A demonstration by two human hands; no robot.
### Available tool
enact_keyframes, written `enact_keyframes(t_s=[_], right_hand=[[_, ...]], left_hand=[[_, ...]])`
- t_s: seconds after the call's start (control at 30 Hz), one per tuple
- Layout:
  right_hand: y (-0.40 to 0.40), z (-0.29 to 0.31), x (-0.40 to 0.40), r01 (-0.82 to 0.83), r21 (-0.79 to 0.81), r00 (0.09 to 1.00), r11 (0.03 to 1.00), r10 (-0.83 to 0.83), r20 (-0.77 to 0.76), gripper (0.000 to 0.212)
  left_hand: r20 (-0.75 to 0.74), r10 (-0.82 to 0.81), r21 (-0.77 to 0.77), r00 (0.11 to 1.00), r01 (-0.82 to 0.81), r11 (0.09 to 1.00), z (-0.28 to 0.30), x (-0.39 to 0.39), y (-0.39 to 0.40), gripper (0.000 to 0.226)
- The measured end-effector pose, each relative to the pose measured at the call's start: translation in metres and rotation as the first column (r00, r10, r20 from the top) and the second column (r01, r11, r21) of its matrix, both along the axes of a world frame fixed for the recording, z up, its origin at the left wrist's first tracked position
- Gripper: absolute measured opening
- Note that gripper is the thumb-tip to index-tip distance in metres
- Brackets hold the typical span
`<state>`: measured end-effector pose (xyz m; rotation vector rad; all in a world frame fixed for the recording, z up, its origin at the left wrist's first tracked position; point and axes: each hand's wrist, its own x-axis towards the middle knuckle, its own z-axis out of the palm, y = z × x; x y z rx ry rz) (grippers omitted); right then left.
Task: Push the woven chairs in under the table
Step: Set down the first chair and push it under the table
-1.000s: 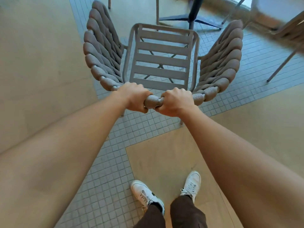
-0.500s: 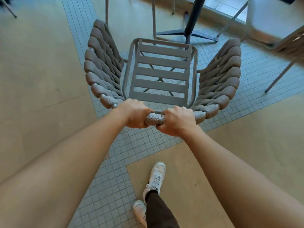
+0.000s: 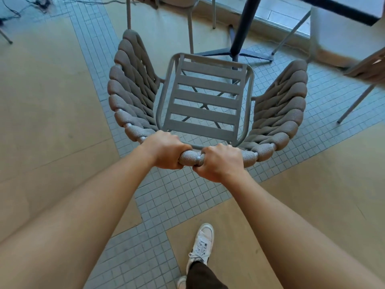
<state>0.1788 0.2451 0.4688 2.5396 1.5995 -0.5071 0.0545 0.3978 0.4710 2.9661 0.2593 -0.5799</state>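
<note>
A woven chair (image 3: 205, 101) stands in front of me, seen from above, with a grey slatted seat and thick taupe rope wound around its curved back and arms. My left hand (image 3: 164, 150) and my right hand (image 3: 219, 162) both grip the top rail of the backrest, side by side. Beyond the seat, the table's dark post (image 3: 242, 28) rises from its cross-shaped base; the table's dark edge (image 3: 345, 11) shows at the top right. The chair's front sits close to the base.
Legs of another chair (image 3: 190, 28) stand behind the table post. A second woven chair (image 3: 366, 69) juts in at the right edge. Cables (image 3: 12, 9) lie on the floor at top left. My white shoe (image 3: 201, 245) is on the tan floor below.
The chair has moved forward toward the table post, and I have stepped after it. Both hands keep their grip on the back rail.
</note>
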Motion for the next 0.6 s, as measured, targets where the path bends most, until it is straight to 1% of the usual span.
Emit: enact_keyframes(t_s=[0.23, 0.37, 0.5, 0.6], right_hand=[[0.033, -0.001, 0.008, 0.045, -0.013, 0.999, 0.999, -0.045, 0.01, 0.048], [0.039, -0.001, 0.01, 0.048, -0.019, 0.999, 0.999, -0.048, 0.015, 0.045], [0.04, 0.001, 0.007, 0.079, -0.052, 0.997, 0.996, -0.078, 0.021, 0.047], [0.04, 0.003, 0.004, 0.121, -0.077, 0.992, 0.99, -0.118, 0.033, 0.052]], left_hand=[[0.0, -0.036, 0.01, 0.999, 0.036, 0.999, 0.002, 0.014, 0.035, 0.035], [0.02, -0.079, -0.029, 0.997, 0.08, 0.996, 0.0, 0.019, 0.045, 0.031], [0.089, -0.131, -0.05, 0.987, 0.136, 0.989, -0.006, 0.016, 0.049, 0.037], [0.124, -0.175, -0.109, 0.977, 0.189, 0.976, -0.007, 0.012, 0.053, 0.042]])
